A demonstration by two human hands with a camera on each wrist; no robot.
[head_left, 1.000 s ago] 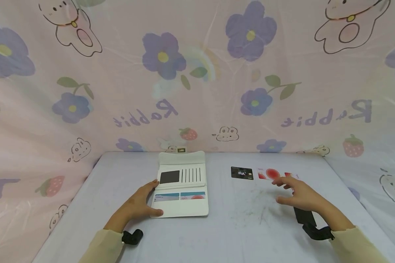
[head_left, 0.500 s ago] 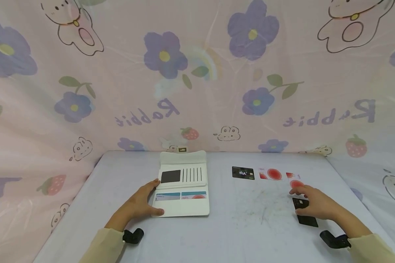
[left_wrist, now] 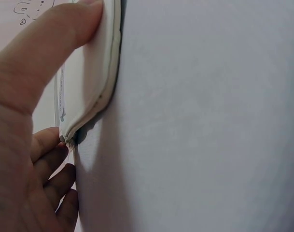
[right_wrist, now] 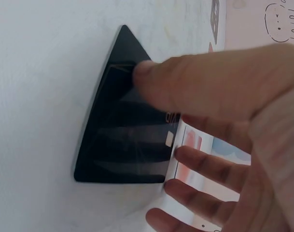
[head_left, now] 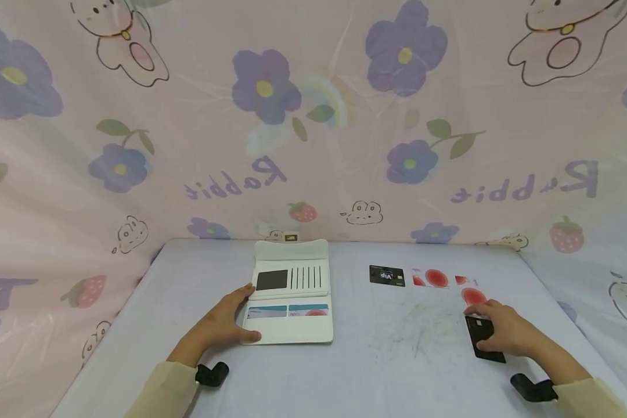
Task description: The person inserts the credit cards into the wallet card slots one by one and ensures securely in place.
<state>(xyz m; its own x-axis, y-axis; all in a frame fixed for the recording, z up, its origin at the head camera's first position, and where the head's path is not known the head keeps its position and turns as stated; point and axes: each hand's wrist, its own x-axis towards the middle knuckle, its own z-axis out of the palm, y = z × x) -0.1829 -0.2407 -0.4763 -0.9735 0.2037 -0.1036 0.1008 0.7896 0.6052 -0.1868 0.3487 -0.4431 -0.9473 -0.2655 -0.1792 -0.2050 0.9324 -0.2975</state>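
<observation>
An unfolded white wallet [head_left: 287, 334] lies left of the table's middle, with two blue-and-white cards [head_left: 267, 312] in its lower slots. My left hand [head_left: 216, 321] holds its left edge; in the left wrist view the thumb [left_wrist: 64, 26] lies on the cover and the fingers are at the edge. At the right, my right hand [head_left: 512, 330] is over a black card [head_left: 482, 331] on the table. In the right wrist view the thumb [right_wrist: 159, 82] is over the card's face and the other fingers reach along its far edge; firm contact cannot be told.
Right of the wallet lie a black VIP card [head_left: 387, 276] and a red-and-white card [head_left: 429, 278]. Another red-and-white card [head_left: 470, 284] is just beyond my right fingers. A patterned cloth [head_left: 313, 145] hangs behind the white table [head_left: 345, 377].
My right hand has moved right and toward me, from above the red-and-white cards to the black card. The left hand stays at the wallet. The head view has shifted slightly.
</observation>
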